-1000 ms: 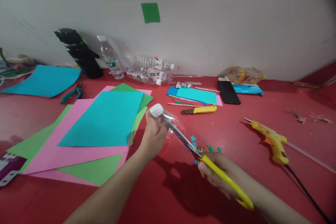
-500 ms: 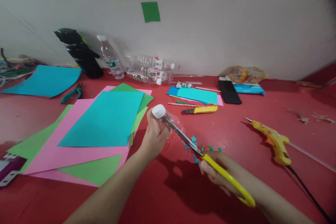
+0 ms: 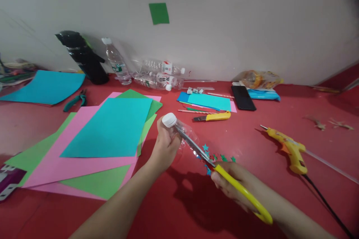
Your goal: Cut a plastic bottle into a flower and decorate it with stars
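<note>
My left hand (image 3: 165,145) is wrapped round the neck end of a clear plastic bottle (image 3: 186,136) with a white cap (image 3: 169,119), held tilted above the red table (image 3: 252,145). My right hand (image 3: 232,185) grips yellow-handled scissors (image 3: 224,175); their metal blades reach up and left into the bottle's clear body. Small blue and green paper stars (image 3: 217,156) lie on the table just beyond the blades.
Teal, pink and green paper sheets (image 3: 106,130) lie stacked at left. A yellow glue gun (image 3: 288,147) with its cord lies at right. A yellow utility knife (image 3: 214,116), pencils, a black phone (image 3: 243,98), pliers (image 3: 75,100), several bottles (image 3: 157,78) and a black flask (image 3: 84,58) sit toward the wall.
The bottle and scissors have barely shifted; the scissors stay against the bottle. The view has drifted slightly.
</note>
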{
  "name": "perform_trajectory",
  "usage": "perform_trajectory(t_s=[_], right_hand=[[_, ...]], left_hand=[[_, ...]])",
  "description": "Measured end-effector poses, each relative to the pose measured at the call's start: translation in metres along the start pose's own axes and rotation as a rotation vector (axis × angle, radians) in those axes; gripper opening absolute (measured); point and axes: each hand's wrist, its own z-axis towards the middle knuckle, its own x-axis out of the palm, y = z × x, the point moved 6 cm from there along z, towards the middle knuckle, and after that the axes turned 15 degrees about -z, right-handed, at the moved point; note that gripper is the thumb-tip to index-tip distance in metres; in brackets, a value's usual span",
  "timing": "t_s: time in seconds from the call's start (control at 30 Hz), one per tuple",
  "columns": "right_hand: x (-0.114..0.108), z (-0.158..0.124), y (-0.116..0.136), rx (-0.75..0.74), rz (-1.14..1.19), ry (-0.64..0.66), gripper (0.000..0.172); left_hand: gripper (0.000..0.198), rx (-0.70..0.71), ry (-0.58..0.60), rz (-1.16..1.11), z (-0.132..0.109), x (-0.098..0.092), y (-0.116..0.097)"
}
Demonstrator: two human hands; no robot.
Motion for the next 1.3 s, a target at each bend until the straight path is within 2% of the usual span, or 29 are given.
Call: perform_trajectory(t_s=[0.37,0.5,0.67,0.8,0.9,1.0,1.07,1.17,1.3], right_hand=[[0.004,0.003,-0.005,0.013,0.071,0.011,0.060],[0.002,0.002,-0.003,0.026,0.083,0.014,0.053],[0.005,0.005,-0.016,0.122,0.106,0.117,0.040],[0.001,0.005,-0.020,0.090,0.052,0.024,0.039],[-0.001,0.001,-0.015,0.051,-0.031,0.007,0.048],[-0.006,0.001,-0.011,0.044,-0.055,-0.003,0.052],[-0.008,0.004,-0.015,0.064,-0.020,-0.021,0.050],[-0.009,0.008,-0.024,0.087,0.018,-0.068,0.048],[-0.008,0.009,-0.029,0.098,-0.008,-0.096,0.049]], left_hand=[[0.027,-0.020,-0.010,0.034,-0.001,-0.002,0.000],[0.028,-0.006,0.006,-0.008,-0.001,-0.001,0.002],[0.030,-0.009,0.000,-0.007,0.002,-0.003,0.003],[0.032,-0.018,-0.007,-0.067,0.007,-0.003,-0.003],[0.028,-0.031,-0.147,-0.078,0.014,-0.013,-0.007],[0.029,-0.100,-0.274,-0.181,0.016,-0.025,-0.007],[0.031,-0.183,-0.263,-0.301,0.016,-0.026,-0.005],[0.038,-0.232,-0.210,-0.469,0.012,-0.022,-0.005],[0.035,-0.248,-0.192,-0.514,0.011,-0.020,-0.003]])
